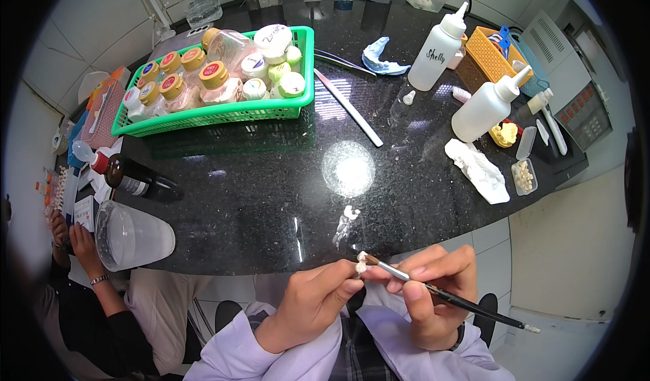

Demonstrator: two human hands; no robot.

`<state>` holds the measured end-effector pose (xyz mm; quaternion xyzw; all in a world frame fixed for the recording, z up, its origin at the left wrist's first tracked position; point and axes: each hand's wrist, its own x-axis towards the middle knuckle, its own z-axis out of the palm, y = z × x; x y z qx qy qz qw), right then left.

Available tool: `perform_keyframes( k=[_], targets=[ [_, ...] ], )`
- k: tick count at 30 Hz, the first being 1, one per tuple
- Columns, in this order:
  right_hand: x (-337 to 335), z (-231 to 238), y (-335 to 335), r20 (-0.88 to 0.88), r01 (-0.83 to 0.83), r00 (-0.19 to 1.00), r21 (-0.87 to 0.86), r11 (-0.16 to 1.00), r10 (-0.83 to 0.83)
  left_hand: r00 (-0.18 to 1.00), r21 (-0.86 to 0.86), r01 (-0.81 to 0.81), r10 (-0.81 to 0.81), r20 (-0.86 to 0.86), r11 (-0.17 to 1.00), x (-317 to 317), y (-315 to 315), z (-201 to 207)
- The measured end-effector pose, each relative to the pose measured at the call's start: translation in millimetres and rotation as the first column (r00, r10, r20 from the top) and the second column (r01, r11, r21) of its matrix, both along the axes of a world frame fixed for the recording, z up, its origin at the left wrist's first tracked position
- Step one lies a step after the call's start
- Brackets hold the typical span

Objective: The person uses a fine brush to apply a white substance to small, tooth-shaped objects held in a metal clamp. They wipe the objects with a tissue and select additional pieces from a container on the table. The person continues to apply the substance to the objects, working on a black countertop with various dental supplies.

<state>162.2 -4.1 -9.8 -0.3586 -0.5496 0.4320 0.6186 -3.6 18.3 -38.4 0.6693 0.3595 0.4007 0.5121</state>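
Note:
My left hand (317,298) pinches a small whitish tooth-shaped piece (361,268) between thumb and forefinger, just off the near edge of the counter. In my right hand (437,293) is a thin paintbrush (462,302) with a black handle and a metal ferrule. Its bristles touch the top of the small piece, and its handle slopes down to the right, with a whitish smear at the end. On the dark counter ahead of my hands sits another small white tooth-like piece (351,212).
A green basket (223,116) of capped jars stands at back left. Nearby are a dark bottle (145,181) and a plastic cup (132,237) of liquid. White squeeze bottles (437,53), crumpled tissue (476,171) and tweezers (345,63) lie farther off. Another person's hand (84,249) is at far left.

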Motion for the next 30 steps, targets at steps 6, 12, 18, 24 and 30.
perform_keyframes(
  k=[6, 12, 18, 24, 30],
  targets=[
    [-0.4, -1.2, -1.5, -0.072, -0.011, 0.997, -0.013, 1.000, 0.010, 1.000, -0.022, 0.010, -0.010, 0.005, 1.000, -0.9, -1.6, -4.1],
    [0.4, 1.6, -0.9, 0.044, 0.002, 0.999, -0.001, 1.000, -0.002, 1.000, -0.012, 0.016, -0.016, 0.000, 1.000, -0.9, -0.3, -1.7],
    [-1.2, -0.3, -0.5, 0.023, 0.004, 1.000, 0.011, 1.000, -0.004, 1.000, -0.020, 0.007, -0.006, 0.012, 1.000, -0.3, -0.1, -0.5],
    [-1.5, -4.5, -2.7, -0.075, 0.020, 0.997, 0.011, 1.000, -0.019, 1.000, -0.035, 0.026, -0.026, -0.007, 0.999, -2.3, -1.5, -4.3],
    [-2.3, -1.6, -1.3, 0.022, 0.042, 0.999, 0.039, 0.998, -0.043, 1.000, -0.004, 0.017, -0.017, -0.015, 1.000, -1.6, -0.4, -1.9]
  ],
)
